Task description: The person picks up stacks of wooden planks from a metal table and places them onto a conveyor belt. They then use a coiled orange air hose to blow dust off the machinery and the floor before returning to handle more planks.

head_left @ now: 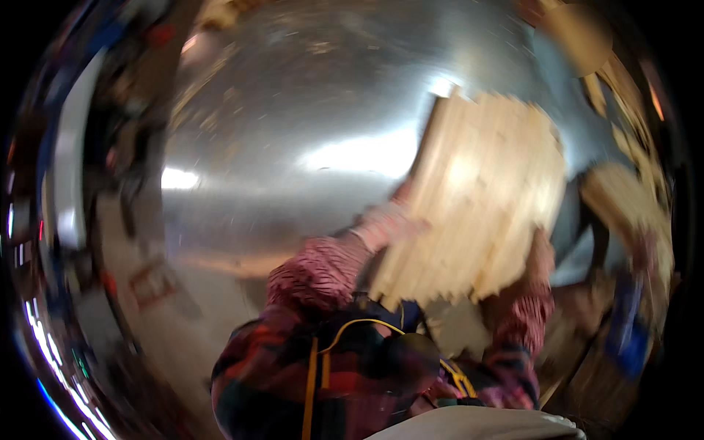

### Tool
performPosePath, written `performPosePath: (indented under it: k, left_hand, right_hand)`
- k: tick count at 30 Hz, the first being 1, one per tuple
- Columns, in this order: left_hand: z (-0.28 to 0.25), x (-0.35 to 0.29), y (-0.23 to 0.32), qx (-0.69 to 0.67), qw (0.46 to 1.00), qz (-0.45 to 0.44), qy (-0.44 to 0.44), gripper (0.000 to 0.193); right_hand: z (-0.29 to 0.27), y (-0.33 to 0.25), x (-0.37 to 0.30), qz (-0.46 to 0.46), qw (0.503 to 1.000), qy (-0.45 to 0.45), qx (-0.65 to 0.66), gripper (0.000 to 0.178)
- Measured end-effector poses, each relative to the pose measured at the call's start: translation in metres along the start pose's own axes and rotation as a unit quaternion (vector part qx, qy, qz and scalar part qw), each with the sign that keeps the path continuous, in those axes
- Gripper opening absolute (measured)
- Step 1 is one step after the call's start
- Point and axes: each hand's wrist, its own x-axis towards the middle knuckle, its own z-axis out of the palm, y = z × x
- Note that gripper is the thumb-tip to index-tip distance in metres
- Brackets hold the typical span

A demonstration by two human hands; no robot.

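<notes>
A pale wooden panel (484, 191), made of strips side by side with uneven stepped ends, is tilted between my two hands above the near right part of a shiny metal table. My left hand (392, 224) grips its left edge, thumb over the top face, fingers partly hidden beneath. At the lower right edge my right hand (541, 257) holds the panel; motion blurs its fingers. Both forearms wear red patterned sleeve covers over a plaid shirt.
The metal table top (279, 110) reflects bright light. More pale wood (623, 198) is stacked at the right, near a blue object (627, 330). Wood strips lie along the far right edge. Blurred shelving or equipment stands at the left beyond a bare floor (147, 249).
</notes>
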Motion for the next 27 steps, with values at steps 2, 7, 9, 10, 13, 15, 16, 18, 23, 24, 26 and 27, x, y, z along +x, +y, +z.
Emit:
performPosePath:
  k: [2, 7, 9, 10, 13, 15, 16, 18, 23, 24, 26, 27]
  left_hand:
    - [-0.071, -0.019, 0.007, -0.104, 0.994, 0.032, -0.007, 0.097]
    - [-0.190, 0.001, -0.051, -0.065, 0.998, -0.006, 0.018, 0.086]
    - [-0.232, -0.069, -0.106, -0.052, 0.998, 0.020, 0.004, 0.083]
    - [-0.231, -0.082, -0.112, -0.055, 0.998, 0.027, 0.004, 0.082]
    - [-0.237, -0.080, -0.132, -0.101, 0.993, 0.051, -0.014, 0.071]
    - [-0.255, -0.063, -0.156, 0.058, 0.996, 0.063, 0.029, 0.064]
    - [-0.251, -0.051, -0.167, 0.130, 0.988, 0.070, 0.033, 0.061]
    - [-0.234, -0.029, -0.169, 0.055, 0.991, 0.059, 0.108, 0.060]
    - [-0.222, 0.016, -0.193, 0.024, 0.966, -0.022, 0.258, 0.057]
    - [-0.219, 0.021, -0.192, 0.102, 0.966, -0.040, 0.236, 0.056]
    - [-0.215, 0.015, -0.169, -0.101, 0.987, -0.026, 0.124, 0.057]
    - [-0.215, 0.008, -0.141, -0.376, 0.926, -0.005, 0.037, 0.057]
  right_hand:
    - [0.004, -0.059, 0.007, 0.019, 0.998, -0.059, -0.027, 0.036]
    - [-0.053, -0.223, 0.039, 0.168, 0.969, -0.172, 0.054, 0.032]
    - [-0.007, -0.264, -0.009, 0.303, 0.924, -0.162, 0.166, 0.041]
    - [0.008, -0.293, -0.035, 0.359, 0.901, -0.127, 0.206, 0.047]
    - [0.201, -0.159, -0.103, -0.082, 0.967, 0.076, -0.229, 0.053]
    - [0.124, -0.211, -0.073, 0.049, 0.987, 0.130, -0.084, 0.042]
    - [0.067, -0.243, -0.065, 0.115, 0.979, 0.166, -0.015, 0.039]
    - [0.007, -0.257, -0.030, 0.274, 0.921, 0.144, 0.237, 0.046]
    - [0.087, -0.273, -0.004, 0.266, 0.905, 0.233, 0.237, 0.046]
    - [0.096, -0.274, -0.001, 0.270, 0.896, 0.231, 0.266, 0.045]
    - [0.112, -0.267, -0.014, 0.300, 0.805, 0.246, 0.449, 0.044]
    - [0.109, -0.272, -0.019, 0.333, 0.720, 0.249, 0.555, 0.044]
